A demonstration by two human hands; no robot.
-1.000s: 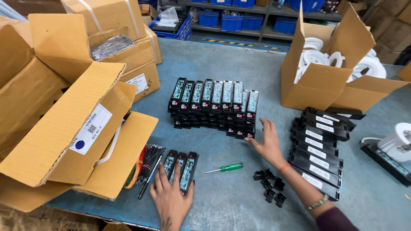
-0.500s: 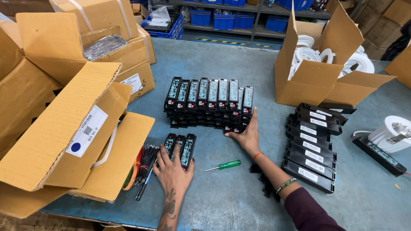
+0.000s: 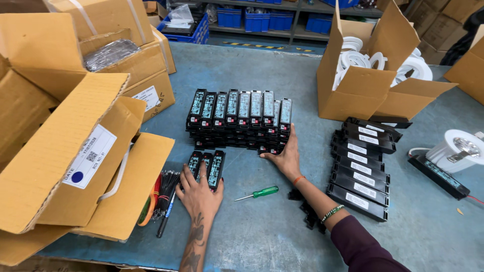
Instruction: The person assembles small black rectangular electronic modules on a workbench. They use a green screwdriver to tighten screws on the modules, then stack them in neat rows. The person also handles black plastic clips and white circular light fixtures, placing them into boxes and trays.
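Observation:
A stacked block of black oblong modules point(image 3: 239, 118) with pale labels stands on edge in the middle of the blue-grey table point(image 3: 252, 65). My right hand point(image 3: 286, 157) presses flat against the block's right front corner. My left hand point(image 3: 198, 191) rests on a small row of three similar black modules point(image 3: 206, 166) lying just in front of the block, fingers wrapped over their near ends. A green-handled screwdriver point(image 3: 259, 192) lies between my two arms.
Open cardboard boxes point(image 3: 75, 151) crowd the left side. A box point(image 3: 363, 90) of white round fittings sits at back right. A fanned row of black modules point(image 3: 360, 174) lies right, with a white lamp point(image 3: 461, 148). Cable ties point(image 3: 164, 194) and small black clips point(image 3: 307, 214) lie near me.
My right hand moved from the small black clips up to the right end of the stacked block. My left hand slid forward with the three modules toward the block.

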